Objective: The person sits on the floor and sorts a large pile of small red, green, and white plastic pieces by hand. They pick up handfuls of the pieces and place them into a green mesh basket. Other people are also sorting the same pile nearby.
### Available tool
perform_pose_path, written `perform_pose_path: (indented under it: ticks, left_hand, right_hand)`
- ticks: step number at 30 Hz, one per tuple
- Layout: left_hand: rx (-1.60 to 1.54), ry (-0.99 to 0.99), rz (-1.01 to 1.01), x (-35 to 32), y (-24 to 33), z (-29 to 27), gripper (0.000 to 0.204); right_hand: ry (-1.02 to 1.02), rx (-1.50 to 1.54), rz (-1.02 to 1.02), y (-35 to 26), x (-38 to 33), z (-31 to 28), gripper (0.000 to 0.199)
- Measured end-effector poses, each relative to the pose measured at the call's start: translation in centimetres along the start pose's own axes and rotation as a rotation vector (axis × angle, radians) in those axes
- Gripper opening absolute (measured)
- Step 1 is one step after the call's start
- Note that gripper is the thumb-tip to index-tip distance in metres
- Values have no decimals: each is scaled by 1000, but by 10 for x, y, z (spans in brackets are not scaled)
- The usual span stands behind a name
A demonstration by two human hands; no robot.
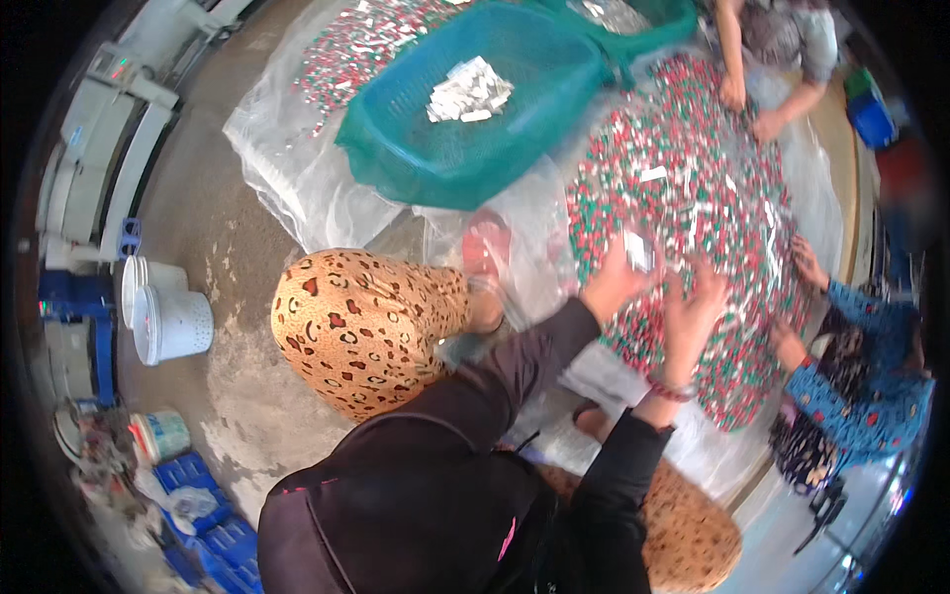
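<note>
My left hand [612,282] is closed around a small, shiny white piece [638,251], or a few of them, above a wide pile of small red, green and white pieces [683,188]. Just to the right, my right hand [696,312] hovers over the same pile, fingers apart and somewhat blurred, with nothing visible in it. A beaded bracelet circles that wrist. Beyond my hands to the left sits a teal plastic basket [396,129] lined with green mesh. A heap of white pieces [471,91] lies inside it.
Clear plastic sheeting [287,163] lies under the piles. A second green basket [653,35] stands behind. One person's hands [767,124] work at the far right; another's hands [789,345] reach in from the right. White buckets [176,322] and blue crates [213,525] stand left.
</note>
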State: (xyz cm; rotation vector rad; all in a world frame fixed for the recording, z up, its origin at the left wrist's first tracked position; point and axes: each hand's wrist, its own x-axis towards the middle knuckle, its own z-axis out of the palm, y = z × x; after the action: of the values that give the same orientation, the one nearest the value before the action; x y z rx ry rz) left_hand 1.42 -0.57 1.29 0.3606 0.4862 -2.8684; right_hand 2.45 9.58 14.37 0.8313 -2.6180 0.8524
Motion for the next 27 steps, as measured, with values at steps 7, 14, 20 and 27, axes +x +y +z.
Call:
perform_pose_path:
  ticks: [7,14,20,27]
  left_hand:
    - [334,-161,525,-24,111,249,31]
    - [1175,412,1372,-2,280,188,44]
    - [2586,-357,220,43,62,101,33]
    - [2902,-660,215,85,-6,-35,51]
  right_hand:
    - [72,-25,249,41,7,-61,26]
    - [185,22,375,80,-16,-43,41]
    - [-9,117,722,143,-20,-14,65]
    - [-219,114,454,187,10,105,73]
